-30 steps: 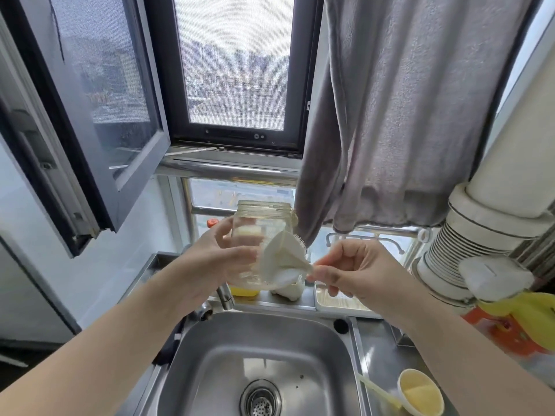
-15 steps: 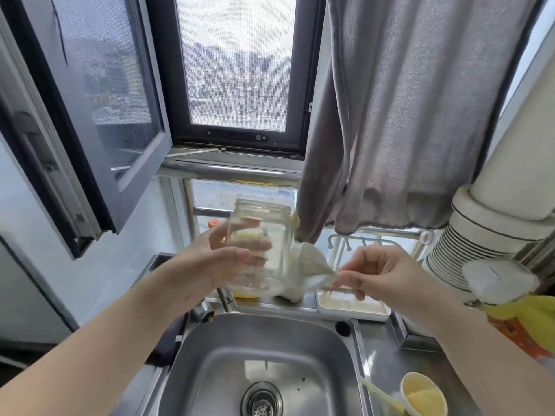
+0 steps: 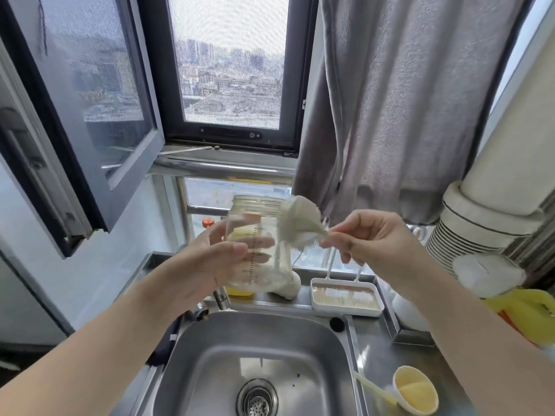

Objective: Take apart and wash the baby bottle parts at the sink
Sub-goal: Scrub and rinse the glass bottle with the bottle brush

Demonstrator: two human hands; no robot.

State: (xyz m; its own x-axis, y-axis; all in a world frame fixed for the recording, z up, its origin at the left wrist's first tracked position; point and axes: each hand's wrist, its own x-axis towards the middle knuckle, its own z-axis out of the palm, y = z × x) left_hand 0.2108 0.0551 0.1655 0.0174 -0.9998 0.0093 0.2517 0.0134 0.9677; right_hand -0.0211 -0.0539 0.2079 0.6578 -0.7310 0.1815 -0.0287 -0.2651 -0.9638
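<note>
I see the clear bottle (image 3: 258,244) held above the sink (image 3: 336,349), my left hand (image 3: 210,262) gripping it; my right hand (image 3: 372,238) pinches the brush (image 3: 297,226) beside its mouth

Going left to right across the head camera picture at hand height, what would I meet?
Open dark-framed window sash → left hand → clear glass baby bottle → white bristly bottle brush → right hand → white ribbed duct pipe.
</note>
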